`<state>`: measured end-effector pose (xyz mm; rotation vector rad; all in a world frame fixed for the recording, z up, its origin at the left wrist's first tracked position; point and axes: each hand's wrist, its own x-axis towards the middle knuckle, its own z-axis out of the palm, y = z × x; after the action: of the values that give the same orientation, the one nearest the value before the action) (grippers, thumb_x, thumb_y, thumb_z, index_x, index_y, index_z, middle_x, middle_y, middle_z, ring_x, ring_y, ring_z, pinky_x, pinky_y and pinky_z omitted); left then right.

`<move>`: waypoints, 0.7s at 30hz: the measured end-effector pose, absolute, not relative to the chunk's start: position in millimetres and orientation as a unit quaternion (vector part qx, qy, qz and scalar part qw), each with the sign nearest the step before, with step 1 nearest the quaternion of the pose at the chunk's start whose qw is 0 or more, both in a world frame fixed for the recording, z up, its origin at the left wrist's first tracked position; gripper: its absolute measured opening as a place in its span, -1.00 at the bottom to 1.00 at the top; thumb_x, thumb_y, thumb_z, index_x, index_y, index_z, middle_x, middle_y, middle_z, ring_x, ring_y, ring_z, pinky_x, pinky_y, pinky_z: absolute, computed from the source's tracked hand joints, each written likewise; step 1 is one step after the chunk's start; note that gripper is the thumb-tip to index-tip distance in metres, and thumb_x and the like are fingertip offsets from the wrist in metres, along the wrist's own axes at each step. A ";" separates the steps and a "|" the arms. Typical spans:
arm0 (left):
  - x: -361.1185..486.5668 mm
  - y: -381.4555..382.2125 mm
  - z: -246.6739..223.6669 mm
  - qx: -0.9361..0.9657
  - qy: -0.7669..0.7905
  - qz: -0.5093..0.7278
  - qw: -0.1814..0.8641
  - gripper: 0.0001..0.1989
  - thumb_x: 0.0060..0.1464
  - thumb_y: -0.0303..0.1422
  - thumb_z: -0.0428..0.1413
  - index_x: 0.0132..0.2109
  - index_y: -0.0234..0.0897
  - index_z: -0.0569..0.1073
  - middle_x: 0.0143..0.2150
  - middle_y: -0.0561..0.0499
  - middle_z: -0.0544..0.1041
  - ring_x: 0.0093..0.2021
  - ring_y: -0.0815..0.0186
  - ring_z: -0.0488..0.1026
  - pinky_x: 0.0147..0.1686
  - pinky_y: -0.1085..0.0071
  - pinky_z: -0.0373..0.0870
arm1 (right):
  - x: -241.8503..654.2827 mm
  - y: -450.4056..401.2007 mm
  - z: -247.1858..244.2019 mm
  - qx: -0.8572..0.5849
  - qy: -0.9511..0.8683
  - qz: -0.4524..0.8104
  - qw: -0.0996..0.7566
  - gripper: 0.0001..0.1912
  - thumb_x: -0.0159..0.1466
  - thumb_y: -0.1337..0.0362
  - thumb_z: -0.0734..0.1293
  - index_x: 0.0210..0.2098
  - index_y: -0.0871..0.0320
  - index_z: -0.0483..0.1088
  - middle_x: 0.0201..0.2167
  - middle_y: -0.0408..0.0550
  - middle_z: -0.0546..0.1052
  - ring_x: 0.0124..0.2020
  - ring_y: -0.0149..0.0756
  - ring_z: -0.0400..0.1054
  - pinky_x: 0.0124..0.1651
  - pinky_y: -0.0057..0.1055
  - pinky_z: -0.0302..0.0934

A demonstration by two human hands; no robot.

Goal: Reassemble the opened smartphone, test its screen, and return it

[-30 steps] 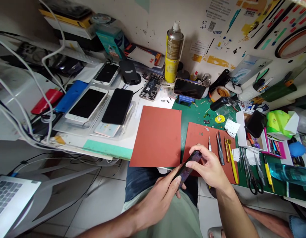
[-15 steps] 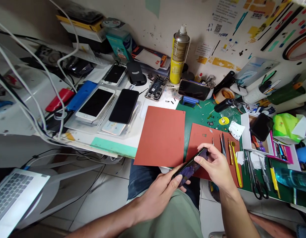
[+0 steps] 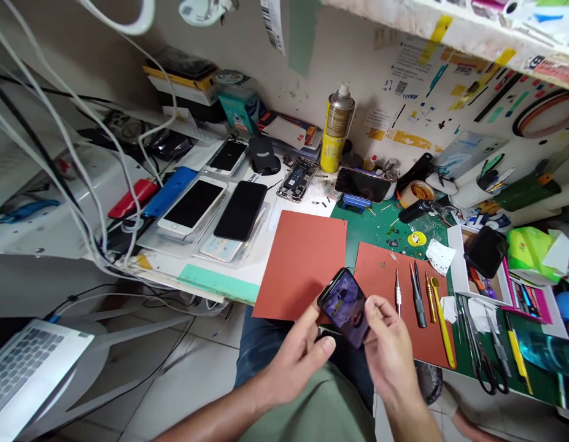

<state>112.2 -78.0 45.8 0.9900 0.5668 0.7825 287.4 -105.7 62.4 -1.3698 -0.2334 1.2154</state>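
A dark phone is held tilted above my lap, just off the table's front edge, its glossy purple-tinged face showing. My right hand pinches its right edge between thumb and fingers. The fingers of my left hand support its left edge from behind, while the left thumb stands off the face. Behind the phone lie two red-brown mats, a left one and a right one. Screwdrivers, a grey tool and a yellow brush rest on the right mat.
Several phones, among them a black one and a white one, lie at the left. An opened phone and a spray can stand farther back. Scissors are at the right; a laptop is at lower left.
The phone has turned from a slanted, edge-on pose to show more of its face, its upper end now leaning left. My right hand has moved down, and my left thumb has lifted off the phone.
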 end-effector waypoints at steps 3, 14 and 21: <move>123.3 -74.7 47.1 0.440 0.270 0.336 0.787 -0.39 0.50 0.00 0.01 0.55 -0.06 0.25 0.50 -0.15 0.37 0.46 0.07 0.34 0.53 0.09 0.14 | 264.1 -123.6 55.9 -0.589 -0.130 0.550 0.577 -0.58 0.26 -0.13 0.58 -0.22 0.07 0.55 -0.28 -0.07 0.62 -0.29 -0.26 0.49 -0.21 -0.36 0.45; 98.7 -45.9 86.3 0.593 0.311 0.036 0.742 -0.32 0.50 0.14 -0.15 0.55 -0.08 0.22 0.08 -0.09 0.57 0.07 0.17 0.48 0.22 0.17 0.35 | 344.4 -93.7 106.0 -0.553 -0.620 0.384 0.403 -0.74 0.56 0.19 0.33 0.14 -0.08 0.63 -0.04 -0.03 0.67 -0.01 -0.18 0.48 0.07 -0.23 0.38; 99.4 -47.4 95.9 0.622 0.297 -0.025 0.724 -0.30 0.50 0.15 -0.19 0.55 -0.07 0.24 0.10 -0.09 0.59 0.05 0.16 0.47 0.18 0.18 0.33 | 347.4 -83.6 103.2 -0.490 -0.655 0.441 0.369 -0.78 0.54 0.29 0.37 0.00 -0.06 0.69 -0.24 -0.08 0.62 -0.15 -0.25 0.43 -0.09 -0.29 0.32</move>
<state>99.4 -47.4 95.9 1.3720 0.6557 -0.0561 347.4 -83.6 103.2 -1.2579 -1.6811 1.1321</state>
